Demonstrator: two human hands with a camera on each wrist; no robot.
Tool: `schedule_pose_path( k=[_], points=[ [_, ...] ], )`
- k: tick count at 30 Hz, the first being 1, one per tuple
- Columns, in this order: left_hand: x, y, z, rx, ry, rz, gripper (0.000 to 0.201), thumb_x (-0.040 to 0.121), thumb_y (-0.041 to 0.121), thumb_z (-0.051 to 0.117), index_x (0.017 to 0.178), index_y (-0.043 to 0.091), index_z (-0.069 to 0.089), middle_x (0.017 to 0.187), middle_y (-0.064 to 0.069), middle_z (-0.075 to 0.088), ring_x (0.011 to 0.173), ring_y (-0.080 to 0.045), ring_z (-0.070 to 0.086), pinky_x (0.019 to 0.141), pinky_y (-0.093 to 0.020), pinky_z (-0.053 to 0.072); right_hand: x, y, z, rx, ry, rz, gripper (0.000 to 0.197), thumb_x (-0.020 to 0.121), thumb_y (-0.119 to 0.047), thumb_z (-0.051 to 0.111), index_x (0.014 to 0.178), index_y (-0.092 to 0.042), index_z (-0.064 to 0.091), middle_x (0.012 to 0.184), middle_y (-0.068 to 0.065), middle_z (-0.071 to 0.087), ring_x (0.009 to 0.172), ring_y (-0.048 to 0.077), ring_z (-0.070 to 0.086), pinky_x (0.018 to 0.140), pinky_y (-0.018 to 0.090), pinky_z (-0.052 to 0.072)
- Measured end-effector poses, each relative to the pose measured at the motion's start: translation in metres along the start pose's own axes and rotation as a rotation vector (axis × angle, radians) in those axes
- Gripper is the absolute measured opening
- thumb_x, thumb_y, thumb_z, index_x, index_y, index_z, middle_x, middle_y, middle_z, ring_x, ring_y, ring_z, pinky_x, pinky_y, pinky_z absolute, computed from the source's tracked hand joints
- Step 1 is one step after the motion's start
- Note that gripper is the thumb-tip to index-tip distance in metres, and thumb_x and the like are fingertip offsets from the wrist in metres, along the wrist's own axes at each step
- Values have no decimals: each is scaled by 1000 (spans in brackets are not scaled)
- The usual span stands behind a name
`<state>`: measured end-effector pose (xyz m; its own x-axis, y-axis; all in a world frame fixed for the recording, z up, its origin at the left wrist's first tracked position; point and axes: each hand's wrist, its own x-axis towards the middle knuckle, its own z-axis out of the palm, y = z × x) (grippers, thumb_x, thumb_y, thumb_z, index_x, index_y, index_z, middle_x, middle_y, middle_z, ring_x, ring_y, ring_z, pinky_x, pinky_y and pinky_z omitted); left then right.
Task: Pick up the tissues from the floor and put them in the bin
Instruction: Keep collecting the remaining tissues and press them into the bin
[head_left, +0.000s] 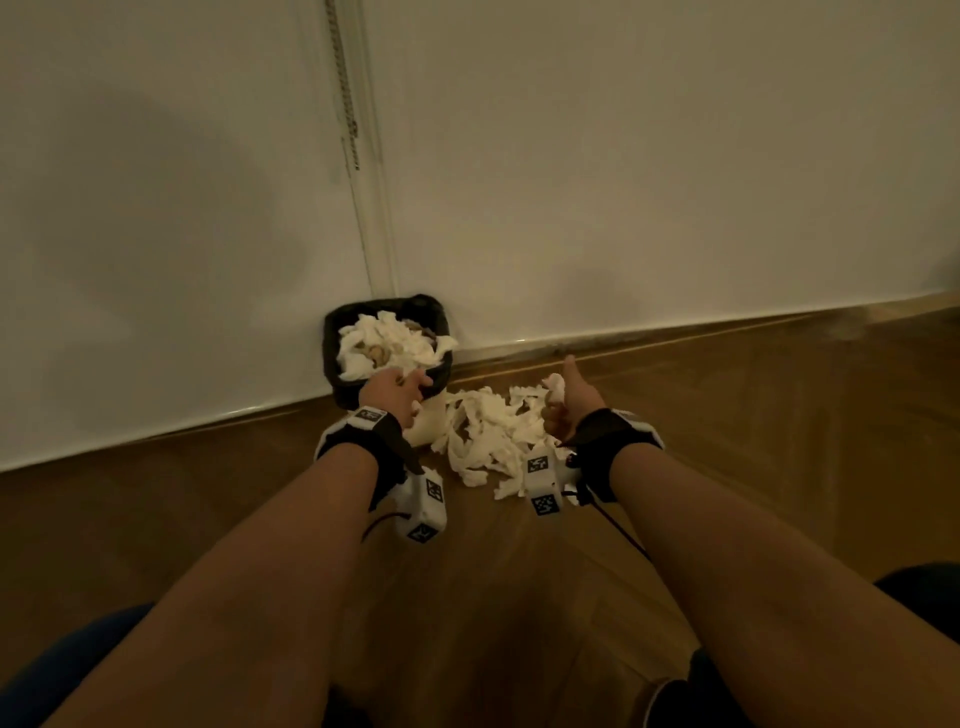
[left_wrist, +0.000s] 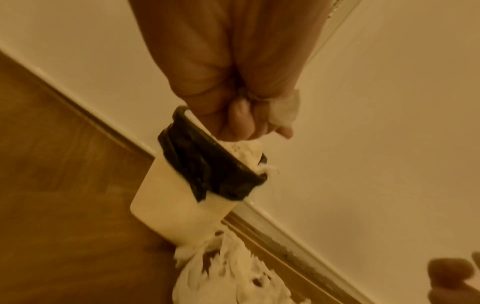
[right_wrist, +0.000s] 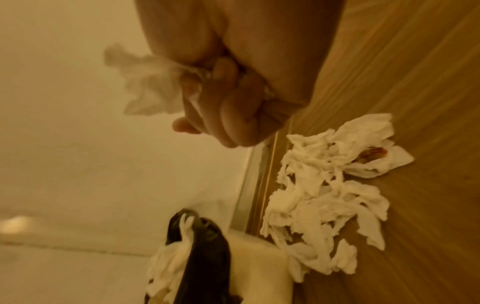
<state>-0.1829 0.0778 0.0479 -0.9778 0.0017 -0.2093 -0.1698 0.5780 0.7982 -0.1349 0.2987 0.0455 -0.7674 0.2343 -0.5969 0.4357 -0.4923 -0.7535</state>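
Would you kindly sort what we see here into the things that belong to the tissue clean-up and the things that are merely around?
Part of the job:
- tissue pile on the floor
- bin, black liner, tissues heaped inside
- left hand, gripping a tissue at the bin
- right hand, gripping a tissue

Just around:
- white wall
- bead chain hanging by the wall
- wooden floor

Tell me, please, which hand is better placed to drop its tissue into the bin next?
Left. The left hand grips a tissue right at the bin rim; the right hand holds its own over the floor pile.

Dim, warm-tinted, motion-blurred wrist views
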Motion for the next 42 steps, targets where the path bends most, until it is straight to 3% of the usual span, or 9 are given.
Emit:
schedule_pose_path(
  k=[5, 11, 14, 16, 18, 23, 28, 36, 42],
  points=[
    [36, 11, -40, 85, 217, 22, 55, 102, 37, 24, 107, -4, 60, 109, -24, 62, 101, -35, 57, 84, -36, 41, 16, -9, 67, 41, -68, 45, 29, 95, -27, 27, 76, -13, 44, 74, 8, 45, 45, 17, 39, 44, 19, 28],
    [80, 4, -40, 45, 163, -124, 35, 97, 12, 37, 130, 3, 47, 136, -17, 45, 125, -31, 43, 100, -31, 33, 56, -7, 131, -281, -104, -113, 39, 98, -9, 38, 137, 0, 41, 138, 21, 45, 99, 23, 50, 73, 24, 54],
    [97, -11, -30, 25, 105, -139, 32, 98, 12, 40, 127, 21, 47, 132, -11, 41, 121, -20, 40, 91, -12, 33, 80, -6, 146, -405, -113, -205, 36, 97, -3, 41, 132, 1, 47, 136, 21, 46, 117, 32, 52, 90, 29, 52],
    [102, -20, -26, 106, 137, -108, 35, 96, 17, 45, 128, 29, 47, 143, -14, 28, 127, -28, 36, 104, -24, 31, 93, -8, 150, -510, -113, -335, 35, 93, -2, 50, 128, 1, 49, 134, 20, 47, 111, 31, 55, 69, 12, 53],
    [108, -24, -25, 109, 181, -68, 43, 96, 16, 45, 138, 14, 40, 143, -17, 22, 122, -31, 40, 105, -29, 30, 104, -9, 151, -713, -16, -432, 38, 86, -13, 66, 121, -8, 54, 125, 14, 55, 98, 23, 58, 70, 18, 53],
    [119, -40, -23, 179, 243, 71, 42, 84, 15, 66, 123, 11, 50, 130, -15, 39, 103, -26, 52, 92, -27, 38, 121, -1, 156, -1225, 5, -614, 25, 78, -28, 73, 98, -13, 66, 105, 2, 65, 98, 17, 59, 81, 25, 44],
    [120, -50, -21, 564, 200, 99, 12, 84, 29, 66, 94, 23, 65, 106, -7, 60, 103, -27, 54, 86, -37, 42, 125, 16, 166, -1516, -104, -686, 30, 93, -17, 53, 119, -4, 62, 113, 7, 54, 114, 28, 54, 94, 29, 41],
    [122, -45, -15, 671, 110, 116, 26, 95, 20, 48, 105, 4, 66, 119, -16, 52, 104, -31, 55, 83, -36, 45, 118, 40, 160, -1907, -330, -820, 57, 90, -57, 41, 103, -8, 67, 111, 12, 50, 92, 28, 54, 79, 35, 45],
    [113, -49, -6, 770, 6, 181, 38, 101, 26, 30, 130, 5, 45, 121, -17, 53, 108, -31, 54, 83, -39, 46, 126, 45, 161, -2077, -266, -863, 24, 92, -24, 51, 114, -16, 59, 116, 6, 61, 111, 25, 54, 96, 35, 36]
  ],
)
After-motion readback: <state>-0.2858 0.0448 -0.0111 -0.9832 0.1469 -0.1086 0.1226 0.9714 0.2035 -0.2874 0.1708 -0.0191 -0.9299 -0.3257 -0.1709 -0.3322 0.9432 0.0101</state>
